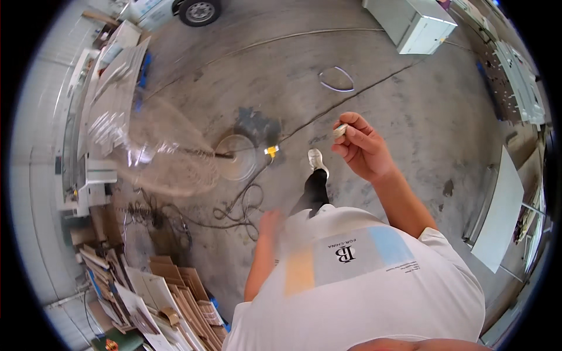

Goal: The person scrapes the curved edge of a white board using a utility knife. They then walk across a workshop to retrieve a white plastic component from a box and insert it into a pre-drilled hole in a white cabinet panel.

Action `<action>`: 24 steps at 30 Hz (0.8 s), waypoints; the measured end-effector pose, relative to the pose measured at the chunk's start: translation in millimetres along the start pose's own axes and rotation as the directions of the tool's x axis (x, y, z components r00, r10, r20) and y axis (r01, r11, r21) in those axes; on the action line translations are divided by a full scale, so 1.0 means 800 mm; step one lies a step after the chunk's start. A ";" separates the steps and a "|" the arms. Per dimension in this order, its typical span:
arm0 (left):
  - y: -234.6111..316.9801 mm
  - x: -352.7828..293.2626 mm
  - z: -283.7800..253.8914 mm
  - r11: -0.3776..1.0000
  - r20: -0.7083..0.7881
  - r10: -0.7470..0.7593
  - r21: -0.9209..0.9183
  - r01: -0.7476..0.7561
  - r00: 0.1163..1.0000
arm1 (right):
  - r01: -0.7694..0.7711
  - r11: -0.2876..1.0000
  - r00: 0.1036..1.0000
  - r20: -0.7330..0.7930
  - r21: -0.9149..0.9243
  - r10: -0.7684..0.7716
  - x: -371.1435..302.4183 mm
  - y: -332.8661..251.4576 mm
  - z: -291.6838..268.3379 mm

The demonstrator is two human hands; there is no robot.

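Observation:
My right hand (366,149) is raised in front of me over the floor, its fingers pinched round a small, pale, roundish thing (339,130). What that thing is, I cannot make out. My left hand (270,224) hangs low beside the hem of my white shirt (374,269). Motion smears it, so its fingers do not show. One foot in a white shoe (316,161) is stepping forward between the two hands.
A large standing fan (170,152) with a round base stands left, near a yellow power socket (271,151) and tangled cables (234,219) on the floor. Flattened cardboard (181,286) leans lower left. A pale cabinet (415,26) stands far right; a white panel (500,210) leans right.

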State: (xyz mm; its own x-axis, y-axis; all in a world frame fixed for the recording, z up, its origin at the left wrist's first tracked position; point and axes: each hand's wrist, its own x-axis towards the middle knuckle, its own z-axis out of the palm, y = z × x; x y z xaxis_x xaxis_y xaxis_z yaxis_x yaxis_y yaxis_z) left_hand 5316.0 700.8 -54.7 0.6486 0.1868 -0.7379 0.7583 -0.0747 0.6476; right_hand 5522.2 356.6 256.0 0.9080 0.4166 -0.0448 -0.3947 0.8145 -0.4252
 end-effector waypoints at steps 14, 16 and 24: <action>0.748 0.158 0.320 0.826 0.617 0.534 -0.237 -0.511 0.578 | 0.109 0.064 0.767 0.044 -0.992 -0.640 0.215 -0.327 -0.062; 0.825 0.153 0.369 0.751 0.673 0.592 -0.262 -0.606 0.443 | 0.091 0.102 0.742 -0.001 -0.991 -0.671 0.236 -0.363 -0.084; 0.995 0.272 0.547 0.713 0.801 0.486 -0.131 -0.689 0.350 | 0.106 0.192 0.806 -0.029 -0.976 -0.591 0.384 -0.544 -0.237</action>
State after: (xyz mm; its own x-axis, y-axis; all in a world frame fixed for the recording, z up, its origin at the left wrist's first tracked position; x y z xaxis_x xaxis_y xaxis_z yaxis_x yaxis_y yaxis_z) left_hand 6089.7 253.5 216.8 0.6484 -0.7552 -0.0960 0.0853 -0.0532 0.9949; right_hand 5999.5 53.6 256.3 0.9693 -0.1572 0.1888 0.1573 -0.1934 -0.9684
